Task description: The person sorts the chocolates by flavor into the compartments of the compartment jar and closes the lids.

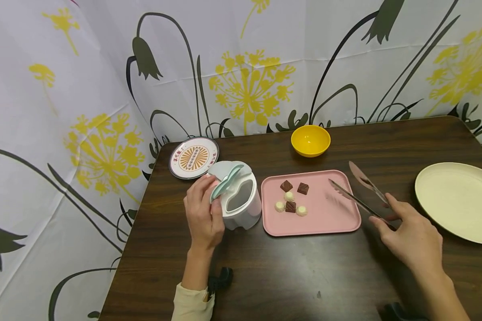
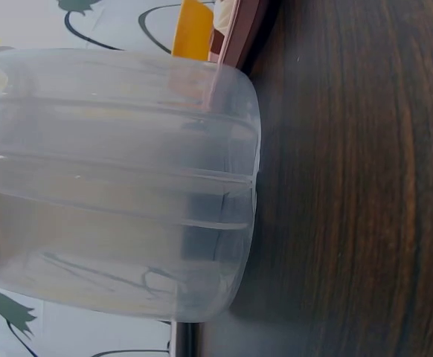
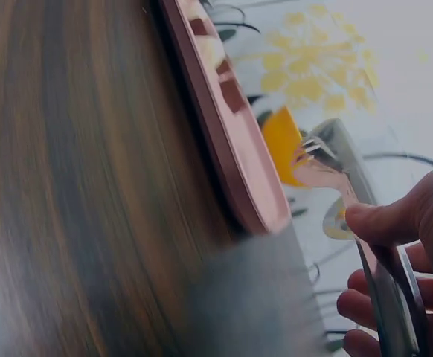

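Note:
A clear-sided container (image 1: 247, 216) with a white top stands at the left of the pink tray (image 1: 321, 225). My left hand (image 1: 204, 216) pinches its raised mint-green flap (image 1: 226, 183), with the opening (image 1: 241, 196) uncovered beside it. My right hand (image 1: 411, 236) grips metal tongs (image 1: 359, 202), whose two arms are spread over the tray's right end with nothing between them. In the right wrist view, one tip of the tongs shows fork-like prongs (image 3: 322, 152). Several dark brown chocolates (image 1: 286, 186) and cream-coloured round pieces (image 1: 301, 211) lie on the tray's left half.
A yellow bowl (image 1: 310, 141) stands behind the tray. At the back left, a printed plate (image 1: 176, 165) lies near the table edge. A large cream plate (image 1: 462, 200) is at the right. Patterned cloth (image 1: 265, 26) hangs behind the dark wooden table (image 1: 281, 276).

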`<action>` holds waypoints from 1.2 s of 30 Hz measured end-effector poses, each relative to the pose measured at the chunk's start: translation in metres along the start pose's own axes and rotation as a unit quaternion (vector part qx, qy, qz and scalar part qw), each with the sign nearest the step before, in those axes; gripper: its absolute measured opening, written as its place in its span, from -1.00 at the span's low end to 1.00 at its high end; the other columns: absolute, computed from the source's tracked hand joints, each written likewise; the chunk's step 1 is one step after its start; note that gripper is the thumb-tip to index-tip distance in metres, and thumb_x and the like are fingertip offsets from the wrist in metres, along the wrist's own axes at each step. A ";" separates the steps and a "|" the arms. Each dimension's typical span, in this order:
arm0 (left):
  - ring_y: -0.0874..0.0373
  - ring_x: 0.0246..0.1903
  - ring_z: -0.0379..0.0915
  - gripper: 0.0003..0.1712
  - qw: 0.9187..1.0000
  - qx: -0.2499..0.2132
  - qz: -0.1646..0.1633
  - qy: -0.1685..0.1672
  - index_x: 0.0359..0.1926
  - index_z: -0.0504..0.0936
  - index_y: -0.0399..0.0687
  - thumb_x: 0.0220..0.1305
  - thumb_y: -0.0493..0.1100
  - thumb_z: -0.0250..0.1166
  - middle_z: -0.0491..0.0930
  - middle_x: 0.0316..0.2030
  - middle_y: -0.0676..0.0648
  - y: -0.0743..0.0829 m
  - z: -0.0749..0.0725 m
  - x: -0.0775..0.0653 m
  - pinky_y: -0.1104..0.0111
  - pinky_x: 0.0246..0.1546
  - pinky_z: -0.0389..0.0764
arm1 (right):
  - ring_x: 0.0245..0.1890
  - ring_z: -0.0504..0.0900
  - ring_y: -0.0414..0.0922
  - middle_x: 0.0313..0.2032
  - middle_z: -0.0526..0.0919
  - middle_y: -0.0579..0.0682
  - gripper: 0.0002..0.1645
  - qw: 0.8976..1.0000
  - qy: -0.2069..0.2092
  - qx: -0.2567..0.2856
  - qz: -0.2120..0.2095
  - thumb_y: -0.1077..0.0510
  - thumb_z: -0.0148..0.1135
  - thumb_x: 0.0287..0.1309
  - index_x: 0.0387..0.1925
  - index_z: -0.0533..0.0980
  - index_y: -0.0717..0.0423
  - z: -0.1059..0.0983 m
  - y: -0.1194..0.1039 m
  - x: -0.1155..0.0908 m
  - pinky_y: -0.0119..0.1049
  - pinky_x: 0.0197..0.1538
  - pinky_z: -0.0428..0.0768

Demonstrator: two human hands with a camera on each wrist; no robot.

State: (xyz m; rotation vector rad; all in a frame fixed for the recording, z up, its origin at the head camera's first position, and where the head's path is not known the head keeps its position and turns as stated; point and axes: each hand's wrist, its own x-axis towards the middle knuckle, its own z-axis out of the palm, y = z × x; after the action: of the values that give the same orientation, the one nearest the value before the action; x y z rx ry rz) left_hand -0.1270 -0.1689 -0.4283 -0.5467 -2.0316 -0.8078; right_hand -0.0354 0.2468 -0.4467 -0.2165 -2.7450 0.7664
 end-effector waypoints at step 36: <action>-0.16 0.24 0.31 -0.52 0.999 -0.014 -0.034 0.020 -0.01 0.64 -0.24 0.31 -0.05 -0.04 0.53 0.12 -0.19 0.008 0.006 -0.006 -0.02 0.26 0.19 | -0.64 0.34 -0.10 -0.63 0.55 -0.12 -0.41 0.993 -0.066 -0.007 -0.096 0.00 0.44 0.03 0.15 0.60 0.01 0.041 -0.043 0.027 -0.22 -0.59 0.22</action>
State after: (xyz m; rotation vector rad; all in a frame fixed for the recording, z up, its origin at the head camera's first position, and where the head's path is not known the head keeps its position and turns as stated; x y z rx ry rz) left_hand -0.1218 -0.1592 -0.4334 -0.4757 -2.0142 -0.8821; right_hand -0.0764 0.1967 -0.4514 0.0972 -2.8413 0.7325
